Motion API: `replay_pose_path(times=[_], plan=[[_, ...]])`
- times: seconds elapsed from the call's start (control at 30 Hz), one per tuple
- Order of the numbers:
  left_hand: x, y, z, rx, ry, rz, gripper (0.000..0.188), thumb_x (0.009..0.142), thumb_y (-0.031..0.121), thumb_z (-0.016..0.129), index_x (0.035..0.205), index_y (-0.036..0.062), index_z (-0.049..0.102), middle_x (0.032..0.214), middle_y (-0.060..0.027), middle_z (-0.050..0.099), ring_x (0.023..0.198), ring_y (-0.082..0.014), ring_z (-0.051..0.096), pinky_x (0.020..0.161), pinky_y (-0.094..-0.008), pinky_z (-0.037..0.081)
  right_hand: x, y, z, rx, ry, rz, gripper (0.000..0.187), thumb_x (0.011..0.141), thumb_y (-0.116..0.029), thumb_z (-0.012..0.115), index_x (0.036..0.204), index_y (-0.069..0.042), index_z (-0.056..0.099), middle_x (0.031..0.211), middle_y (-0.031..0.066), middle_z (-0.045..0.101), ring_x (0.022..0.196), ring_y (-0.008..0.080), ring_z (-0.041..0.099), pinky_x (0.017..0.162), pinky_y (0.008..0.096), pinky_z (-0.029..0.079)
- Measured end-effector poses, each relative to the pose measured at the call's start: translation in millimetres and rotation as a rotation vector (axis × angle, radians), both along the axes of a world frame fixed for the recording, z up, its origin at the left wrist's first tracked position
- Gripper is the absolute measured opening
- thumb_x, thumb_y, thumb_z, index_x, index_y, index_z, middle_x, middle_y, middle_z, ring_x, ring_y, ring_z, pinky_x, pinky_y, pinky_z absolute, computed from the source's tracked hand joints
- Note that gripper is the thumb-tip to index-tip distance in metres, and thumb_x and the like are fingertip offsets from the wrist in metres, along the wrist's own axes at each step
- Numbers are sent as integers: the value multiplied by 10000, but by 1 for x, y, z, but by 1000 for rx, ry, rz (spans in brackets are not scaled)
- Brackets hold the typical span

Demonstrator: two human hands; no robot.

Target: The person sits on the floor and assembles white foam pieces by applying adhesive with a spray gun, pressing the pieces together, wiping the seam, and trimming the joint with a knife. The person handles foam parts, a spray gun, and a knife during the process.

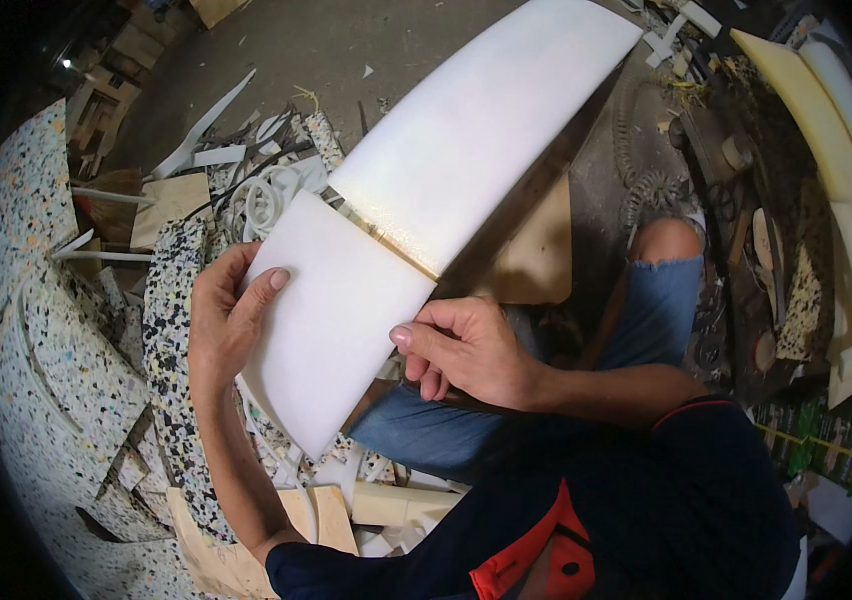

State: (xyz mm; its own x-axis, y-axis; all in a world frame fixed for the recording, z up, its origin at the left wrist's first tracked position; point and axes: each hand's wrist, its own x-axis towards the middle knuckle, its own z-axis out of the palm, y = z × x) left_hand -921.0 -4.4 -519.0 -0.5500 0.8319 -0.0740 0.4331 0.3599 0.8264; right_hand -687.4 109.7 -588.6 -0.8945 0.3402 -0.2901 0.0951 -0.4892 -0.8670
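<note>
White foam piece point(331, 320) is being pressed against the long foam strip point(476, 130), my left hand point(221, 325) gripping its edge, my right hand point(466, 350) pinching the joint; I am judging alignment matters next.

An upholstery or foam-cutting workshop: speckled rebonded foam slabs point(56, 330), white foam offcuts point(266, 195) littering a dusty concrete floor point(346, 50), wooden blocks point(171, 205), and stacked cream foam strips point(826, 130).

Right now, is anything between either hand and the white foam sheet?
Nothing visible. The left hand grips the near white foam sheet at its left edge; the right hand pinches its right edge.
</note>
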Motion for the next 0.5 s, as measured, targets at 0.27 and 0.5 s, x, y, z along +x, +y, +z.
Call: replay_pose_path(times=[0.27, 0.5], plan=[[1, 5, -3, 8, 1, 13, 324, 907, 190, 741, 1096, -58, 652, 864, -48, 677, 718, -73, 598, 667, -218, 487, -4, 1, -2, 34, -11, -36, 307, 998, -220, 618, 894, 60, 692, 710, 69, 654, 550, 79, 610, 469, 228, 507], [1, 9, -4, 2, 2, 1, 331, 899, 210, 754, 1074, -55, 658, 838, -51, 677, 690, -76, 594, 641, -218, 482, -5, 3, -3, 16, -8, -34, 303, 993, -213, 619, 891, 63, 691, 710, 71, 658, 547, 81, 609, 468, 229, 506]])
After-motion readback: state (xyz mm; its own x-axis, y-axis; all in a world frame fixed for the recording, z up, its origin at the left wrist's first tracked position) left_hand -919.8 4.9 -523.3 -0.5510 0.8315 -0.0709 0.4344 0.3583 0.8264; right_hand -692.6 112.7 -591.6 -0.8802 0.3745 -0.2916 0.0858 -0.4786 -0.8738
